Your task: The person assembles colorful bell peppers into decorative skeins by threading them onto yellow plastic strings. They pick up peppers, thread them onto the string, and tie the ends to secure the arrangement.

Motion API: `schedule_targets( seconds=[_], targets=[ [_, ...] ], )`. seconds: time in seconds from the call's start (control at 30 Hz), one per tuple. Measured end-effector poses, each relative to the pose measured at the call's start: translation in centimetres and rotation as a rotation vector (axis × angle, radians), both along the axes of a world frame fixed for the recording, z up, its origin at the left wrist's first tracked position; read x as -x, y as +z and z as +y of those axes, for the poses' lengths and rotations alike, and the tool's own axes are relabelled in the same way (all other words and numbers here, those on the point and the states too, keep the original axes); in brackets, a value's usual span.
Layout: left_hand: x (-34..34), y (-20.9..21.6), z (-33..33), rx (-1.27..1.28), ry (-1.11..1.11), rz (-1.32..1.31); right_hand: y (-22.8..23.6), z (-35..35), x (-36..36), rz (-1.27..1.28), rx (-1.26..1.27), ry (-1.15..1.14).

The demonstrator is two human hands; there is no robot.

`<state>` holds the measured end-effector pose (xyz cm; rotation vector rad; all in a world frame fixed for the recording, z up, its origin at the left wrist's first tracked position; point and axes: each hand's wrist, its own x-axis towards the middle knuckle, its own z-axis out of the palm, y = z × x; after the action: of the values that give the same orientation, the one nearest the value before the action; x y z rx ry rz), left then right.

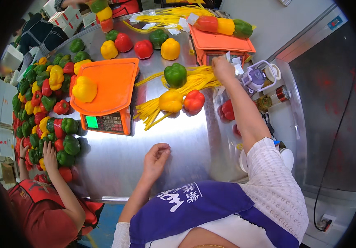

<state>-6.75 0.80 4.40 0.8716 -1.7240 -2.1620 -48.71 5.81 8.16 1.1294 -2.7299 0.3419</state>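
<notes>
Flanking glossy, lobed peppers (171,101), both hands (156,160) (222,68) are curled.

1. A purple plastic drinking bottle with a pale loop handle (253,79) stands at the right.
2. A clear cylindrical jar with a reddish-brown lid (274,98) is near the bottle.
3. White rectangular boxes (66,18) are stacked at upper left.
4. A white wall socket (330,219) takes a thin black cable (317,198).
5. Blue flooring (111,219) shows near the lower edge.
</notes>
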Motion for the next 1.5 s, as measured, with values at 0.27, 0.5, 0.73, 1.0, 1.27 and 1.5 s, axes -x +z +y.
schedule_targets(
  seconds=[0.27,0.5,0.73,1.0,1.27,1.5],
  targets=[
    [-1.3,3.4,1.0,0.047,-0.048,0.051,13.2,0.9,-0.5,0.017,0.46,0.044],
    [-0.6,8.7,0.1,-0.043,-0.027,0.301,17.7,3.3,-17.7,-0.297,0.725,0.422],
    [0.2,11.5,-3.1,-0.484,0.024,0.446,5.1,8.8,-33.2,-0.831,0.358,0.583],
    [-0.5,12.1,-5.1,-0.211,0.264,0.599,-0.8,13.3,-34.1,-0.739,-0.293,0.56],
    [-2.1,9.9,0.0,0.121,-0.104,0.203,4.1,11.2,-31.1,-1.311,0.404,0.31],
    [-2.8,8.3,2.8,0.32,-0.207,0.126,7.0,9.4,-30.8,-1.337,0.688,0.474]
  ],
)
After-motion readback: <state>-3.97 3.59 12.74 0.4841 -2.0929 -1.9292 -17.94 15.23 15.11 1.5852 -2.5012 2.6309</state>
